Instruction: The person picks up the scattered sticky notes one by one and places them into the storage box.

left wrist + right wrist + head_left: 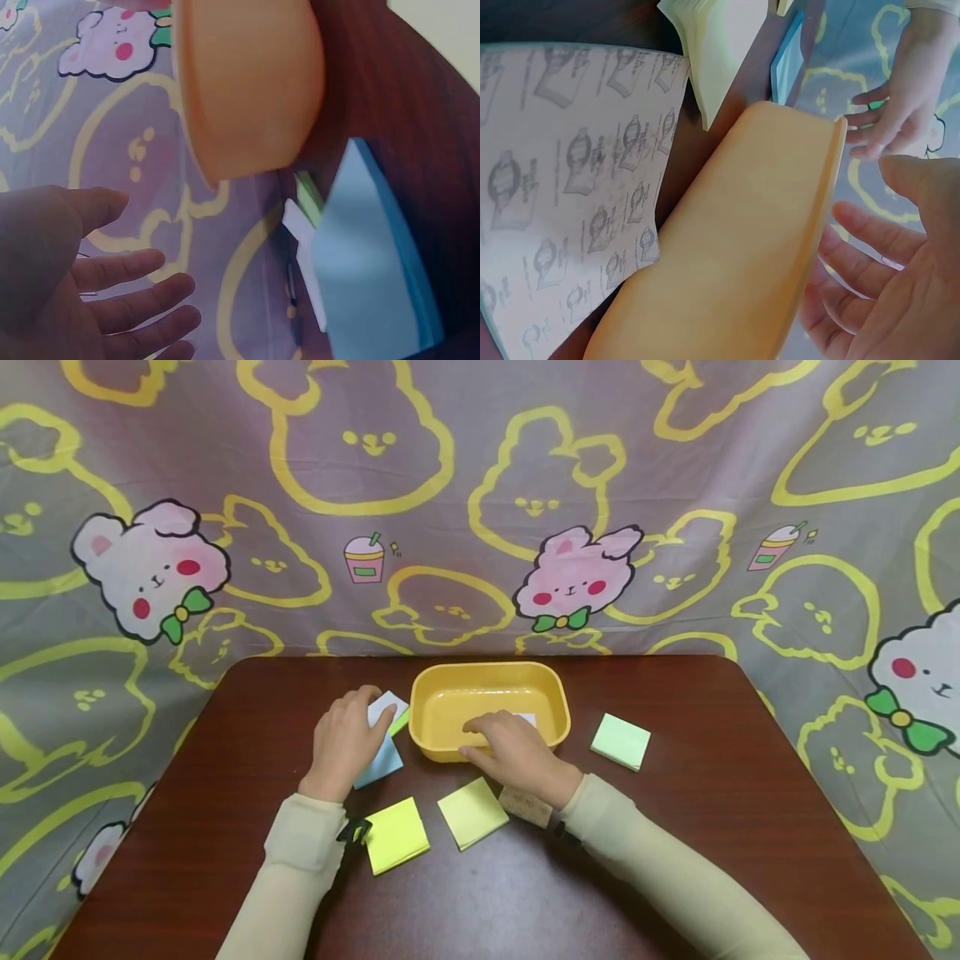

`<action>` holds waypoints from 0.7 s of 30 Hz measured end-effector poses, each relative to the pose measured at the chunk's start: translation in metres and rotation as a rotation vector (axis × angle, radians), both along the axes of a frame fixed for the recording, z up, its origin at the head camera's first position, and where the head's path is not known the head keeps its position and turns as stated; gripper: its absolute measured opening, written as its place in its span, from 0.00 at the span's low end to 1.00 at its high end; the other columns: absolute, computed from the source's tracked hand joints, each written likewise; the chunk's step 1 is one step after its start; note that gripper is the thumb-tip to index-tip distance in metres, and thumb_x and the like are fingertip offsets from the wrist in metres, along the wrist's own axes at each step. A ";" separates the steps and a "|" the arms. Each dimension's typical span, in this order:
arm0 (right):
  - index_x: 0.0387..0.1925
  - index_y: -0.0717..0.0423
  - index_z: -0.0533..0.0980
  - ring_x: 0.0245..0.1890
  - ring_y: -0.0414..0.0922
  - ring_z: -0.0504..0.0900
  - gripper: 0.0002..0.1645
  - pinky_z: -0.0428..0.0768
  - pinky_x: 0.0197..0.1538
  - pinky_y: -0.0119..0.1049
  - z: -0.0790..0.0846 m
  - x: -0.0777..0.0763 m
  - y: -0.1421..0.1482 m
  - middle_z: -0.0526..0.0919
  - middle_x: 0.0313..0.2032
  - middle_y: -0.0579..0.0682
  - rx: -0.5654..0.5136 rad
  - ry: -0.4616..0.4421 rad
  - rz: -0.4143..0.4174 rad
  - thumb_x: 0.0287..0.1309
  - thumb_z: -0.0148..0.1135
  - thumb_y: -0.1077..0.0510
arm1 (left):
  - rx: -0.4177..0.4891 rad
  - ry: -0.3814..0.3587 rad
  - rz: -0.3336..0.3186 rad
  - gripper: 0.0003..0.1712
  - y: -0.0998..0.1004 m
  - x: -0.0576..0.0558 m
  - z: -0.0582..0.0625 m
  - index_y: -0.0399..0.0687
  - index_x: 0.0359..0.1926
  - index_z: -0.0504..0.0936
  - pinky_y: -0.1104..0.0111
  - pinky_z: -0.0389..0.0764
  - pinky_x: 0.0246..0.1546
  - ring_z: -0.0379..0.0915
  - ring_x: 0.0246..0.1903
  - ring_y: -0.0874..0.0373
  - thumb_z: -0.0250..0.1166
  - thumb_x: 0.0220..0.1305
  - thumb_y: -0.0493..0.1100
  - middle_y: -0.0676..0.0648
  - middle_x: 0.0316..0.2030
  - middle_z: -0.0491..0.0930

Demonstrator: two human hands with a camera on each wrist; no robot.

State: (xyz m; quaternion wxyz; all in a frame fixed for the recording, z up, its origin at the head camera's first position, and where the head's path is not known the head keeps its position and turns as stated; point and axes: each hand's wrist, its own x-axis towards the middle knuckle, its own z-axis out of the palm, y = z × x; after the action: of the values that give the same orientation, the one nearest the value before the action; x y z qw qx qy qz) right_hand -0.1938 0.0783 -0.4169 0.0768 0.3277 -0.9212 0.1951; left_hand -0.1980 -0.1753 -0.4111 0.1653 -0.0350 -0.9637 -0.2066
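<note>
My left hand (341, 743) hovers over a white sticky note pad (381, 705), a bright green one (401, 722) and a blue one (381, 766). Its fingers are spread and hold nothing, as the left wrist view shows. A yellow plastic basin (442, 677) stands at the middle of the table's back half. Over its front rim reaches my right hand (517, 756), fingers loosely bent with nothing between them. Inside the basin, behind that hand, part of a white piece of paper (528, 719) shows. A pad with a printed underside (577, 172) lies below the right wrist, partly hidden in the head view.
In front of the basin lie a bright yellow pad (397, 835) and a pale yellow pad (472, 814). To the basin's right is a pale green pad (621, 742). The dark wooden table (697, 827) ends at a patterned cloth (465, 552) behind it.
</note>
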 end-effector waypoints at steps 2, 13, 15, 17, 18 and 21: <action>0.49 0.52 0.80 0.44 0.43 0.79 0.24 0.76 0.45 0.40 0.000 0.000 -0.001 0.83 0.45 0.45 -0.002 0.002 0.003 0.61 0.54 0.41 | 0.000 -0.025 0.002 0.26 -0.002 -0.001 -0.002 0.43 0.52 0.77 0.50 0.75 0.36 0.75 0.39 0.44 0.59 0.61 0.56 0.39 0.43 0.80; 0.47 0.53 0.80 0.42 0.44 0.79 0.22 0.76 0.44 0.40 -0.001 0.001 -0.007 0.84 0.43 0.46 0.007 0.018 0.016 0.60 0.56 0.43 | -0.026 -0.056 0.005 0.28 -0.009 -0.009 -0.012 0.42 0.52 0.77 0.50 0.76 0.34 0.76 0.39 0.42 0.57 0.62 0.58 0.39 0.42 0.80; 0.47 0.52 0.80 0.42 0.44 0.79 0.22 0.76 0.44 0.39 -0.001 0.001 -0.008 0.84 0.43 0.46 0.005 0.016 0.021 0.60 0.55 0.43 | -0.026 -0.054 0.006 0.27 -0.010 -0.011 -0.014 0.42 0.52 0.77 0.50 0.76 0.33 0.76 0.39 0.42 0.57 0.62 0.58 0.39 0.42 0.80; 0.47 0.53 0.80 0.43 0.44 0.79 0.22 0.76 0.44 0.39 -0.002 0.001 -0.009 0.83 0.43 0.46 0.008 0.013 0.024 0.60 0.55 0.43 | -0.026 -0.050 0.007 0.27 -0.011 -0.013 -0.016 0.42 0.52 0.77 0.49 0.76 0.34 0.76 0.39 0.42 0.57 0.62 0.58 0.39 0.42 0.80; 0.47 0.52 0.80 0.43 0.44 0.79 0.22 0.76 0.45 0.39 -0.002 0.001 -0.010 0.83 0.44 0.46 0.012 0.010 0.023 0.60 0.55 0.43 | -0.027 -0.051 0.006 0.27 -0.011 -0.014 -0.017 0.42 0.52 0.77 0.49 0.75 0.34 0.75 0.39 0.42 0.57 0.62 0.58 0.39 0.41 0.80; 0.47 0.52 0.80 0.43 0.44 0.79 0.22 0.76 0.45 0.39 -0.002 0.000 -0.012 0.83 0.44 0.46 0.016 0.008 0.023 0.60 0.55 0.43 | -0.025 -0.059 0.002 0.27 -0.012 -0.016 -0.018 0.41 0.51 0.77 0.49 0.75 0.34 0.76 0.39 0.41 0.57 0.62 0.58 0.39 0.41 0.80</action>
State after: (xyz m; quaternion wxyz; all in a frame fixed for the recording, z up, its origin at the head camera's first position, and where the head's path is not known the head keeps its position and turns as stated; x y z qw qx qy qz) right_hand -0.1933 0.0667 -0.4187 0.0756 0.3399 -0.9185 0.1872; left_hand -0.2142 -0.1871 -0.4293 0.1367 -0.0302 -0.9707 -0.1953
